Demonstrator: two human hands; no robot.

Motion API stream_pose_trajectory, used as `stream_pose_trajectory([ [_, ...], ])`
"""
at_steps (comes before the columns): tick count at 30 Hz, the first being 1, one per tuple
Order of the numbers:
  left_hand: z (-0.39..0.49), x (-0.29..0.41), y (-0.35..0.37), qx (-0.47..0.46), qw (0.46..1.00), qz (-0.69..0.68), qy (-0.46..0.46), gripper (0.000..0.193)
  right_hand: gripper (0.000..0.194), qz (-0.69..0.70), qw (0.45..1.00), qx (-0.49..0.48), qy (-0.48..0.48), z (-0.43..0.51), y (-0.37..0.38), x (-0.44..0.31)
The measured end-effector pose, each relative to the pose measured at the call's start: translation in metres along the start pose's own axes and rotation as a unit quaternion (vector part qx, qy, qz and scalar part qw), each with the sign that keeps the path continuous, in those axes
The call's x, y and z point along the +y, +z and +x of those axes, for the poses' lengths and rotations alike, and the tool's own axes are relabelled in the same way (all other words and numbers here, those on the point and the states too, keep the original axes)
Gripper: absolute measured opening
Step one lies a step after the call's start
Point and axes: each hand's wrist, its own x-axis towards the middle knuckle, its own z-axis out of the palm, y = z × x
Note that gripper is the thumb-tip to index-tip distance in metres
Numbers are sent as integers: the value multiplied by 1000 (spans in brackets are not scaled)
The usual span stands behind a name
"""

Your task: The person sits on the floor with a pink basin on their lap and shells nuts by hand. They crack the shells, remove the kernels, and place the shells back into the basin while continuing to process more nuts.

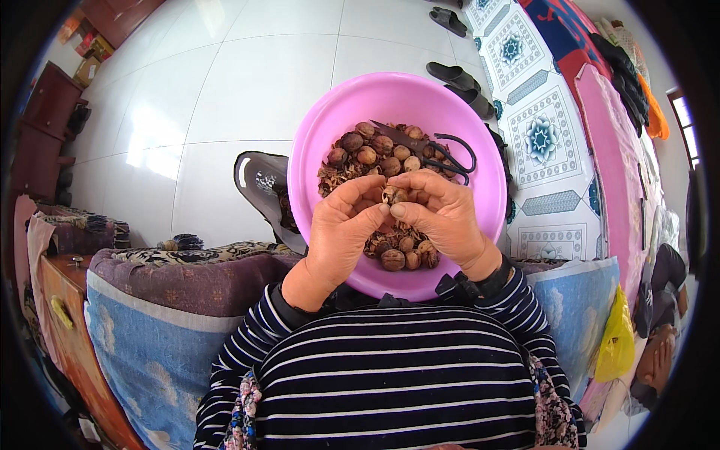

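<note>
A single walnut is pinched between the fingertips of both hands, its shell partly covered by them. My left hand grips it from the left and my right hand from the right, thumbs nearly meeting below it. Under the hands is a pink plastic basin holding many walnuts among brown shell or husk scraps. Scissors with dark handles lie on the walnuts at the far side of the basin, their handles towards the right wall.
Left of the basin stands a grey container with dark scraps inside. Dark slippers rest on the tiled floor at the right. A cushioned sofa seat extends on my left, beside a wooden cabinet. A yellow plastic bag hangs at the right.
</note>
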Motion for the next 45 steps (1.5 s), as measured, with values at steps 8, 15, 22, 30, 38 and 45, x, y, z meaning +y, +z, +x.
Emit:
stream_pose_trajectory([
  [8, -1, 7, -2, -63, 995, -55, -50, 38, 24, -59, 997, 33, -41, -8, 15, -6],
  [15, -4, 1, 5, -12, 999, 46, 25, 41, 24, -286, 936, 49, -198, -2, 28, -4],
  [22, -4, 1, 6, -19, 986, 163, 40, 41, 24, -297, 925, 89, -219, 4, 27, 5],
  [30, 0, 11, -3, -79, 994, -36, -63, 40, 18, -56, 991, 107, 49, 1, 17, -8],
  [38, 0, 2, -1, -24, 997, 49, -55, 34, 12, -270, 944, 99, -163, 4, 26, 3],
  [45, -3, -1, 2, -23, 995, 90, -41, 34, 11, -247, 960, 125, -41, 4, 25, 4],
])
